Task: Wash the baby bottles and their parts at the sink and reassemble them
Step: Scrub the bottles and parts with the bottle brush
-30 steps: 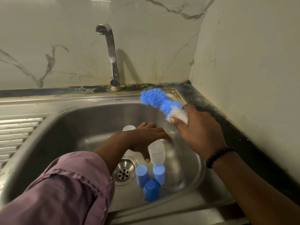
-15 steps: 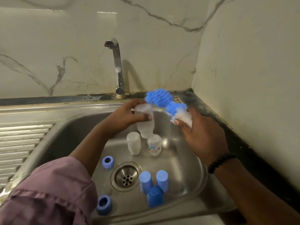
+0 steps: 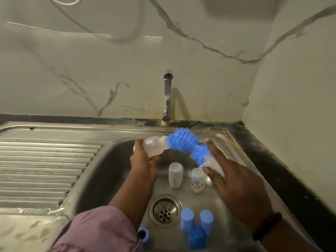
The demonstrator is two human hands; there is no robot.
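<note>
Gripping a clear baby bottle (image 3: 153,147) on its side above the back of the sink basin (image 3: 101,171), the left hand (image 3: 143,160) has its fingers curled round the bottle's body, with the open mouth pointing right. The right hand (image 3: 234,184) holds the white handle of a blue bottle brush (image 3: 189,144), thumb and fingers wrapped round it while the index finger lies stretched out along the side. The brush's blue bristle head meets the bottle's mouth; whether any bristles are inside cannot be told.

Down on the basin floor, behind the round drain (image 3: 165,210), a second clear bottle (image 3: 175,174) stands upside down, and just to its right stands a third bottle with a printed label (image 3: 197,180), close under the right hand. Near the front edge of the basin, right of the drain, three blue caps (image 3: 197,227) cluster together, touching. A blue screw ring (image 3: 143,235) lies at the front edge, partly hidden by the mauve sleeve (image 3: 98,231) of the left arm. A dark beaded bracelet (image 3: 267,225) circles the right wrist.

A steel tap (image 3: 167,96) rises at the back edge of the sink, with no water visible from it. The ribbed draining board (image 3: 41,170) stretches to the left, wet at its front corner. Marble-patterned wall (image 3: 91,70) stands behind and to the right.
</note>
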